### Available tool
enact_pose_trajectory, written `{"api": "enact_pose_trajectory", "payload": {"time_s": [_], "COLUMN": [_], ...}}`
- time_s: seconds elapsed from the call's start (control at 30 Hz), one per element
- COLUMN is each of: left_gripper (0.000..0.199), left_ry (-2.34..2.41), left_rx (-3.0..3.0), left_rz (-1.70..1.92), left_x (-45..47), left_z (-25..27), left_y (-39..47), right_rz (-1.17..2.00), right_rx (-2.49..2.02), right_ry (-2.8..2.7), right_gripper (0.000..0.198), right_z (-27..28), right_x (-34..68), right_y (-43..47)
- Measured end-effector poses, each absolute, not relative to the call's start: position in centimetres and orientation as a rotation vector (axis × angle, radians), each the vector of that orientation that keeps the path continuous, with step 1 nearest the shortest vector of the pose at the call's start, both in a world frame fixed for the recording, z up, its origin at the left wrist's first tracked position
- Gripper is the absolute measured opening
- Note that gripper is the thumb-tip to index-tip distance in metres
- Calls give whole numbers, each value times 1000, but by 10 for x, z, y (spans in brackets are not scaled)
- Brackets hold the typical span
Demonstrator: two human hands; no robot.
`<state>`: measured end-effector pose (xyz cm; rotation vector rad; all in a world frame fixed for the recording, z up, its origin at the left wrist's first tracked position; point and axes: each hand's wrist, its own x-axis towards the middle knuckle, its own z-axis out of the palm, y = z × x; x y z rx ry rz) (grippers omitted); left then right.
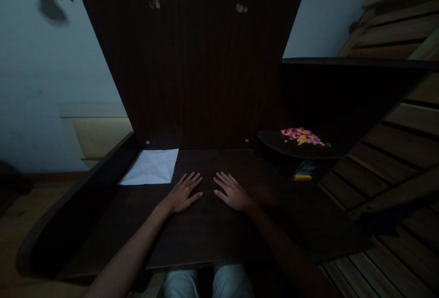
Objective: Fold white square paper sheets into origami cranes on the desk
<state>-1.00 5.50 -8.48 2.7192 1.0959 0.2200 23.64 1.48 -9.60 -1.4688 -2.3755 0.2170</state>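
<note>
My left hand (pixel 185 193) lies flat on the dark wooden desk (pixel 206 238), fingers spread and holding nothing. Close beside it, my right hand (pixel 232 191) also rests palm down with its fingers apart. Between the two hands runs a narrow strip of bare desktop. A white sheet of paper (pixel 151 167) with visible crease lines lies at the back left, just beyond my left hand and apart from it.
On a small raised shelf (pixel 284 150) at the right sits a pile of small pink, red and yellow pieces (pixel 302 135). Below it is a colourful packet-like item (pixel 303 171). A tall panel (pixel 199 69) closes the back; a low side wall (pixel 78 202) edges the left. Wooden slats (pixel 404 129) stand right.
</note>
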Motion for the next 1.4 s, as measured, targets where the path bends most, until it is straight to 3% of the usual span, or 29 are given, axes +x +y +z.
{"api": "enact_pose_trajectory", "payload": {"time_s": [1.4], "left_gripper": [62], "left_ry": [1096], "left_rx": [2747], "left_rz": [286], "left_x": [-10], "left_z": [-87], "left_y": [54], "right_rz": [229], "right_rx": [-1463], "right_ry": [-2395], "right_gripper": [54], "right_z": [-96], "right_x": [237], "right_y": [15]}}
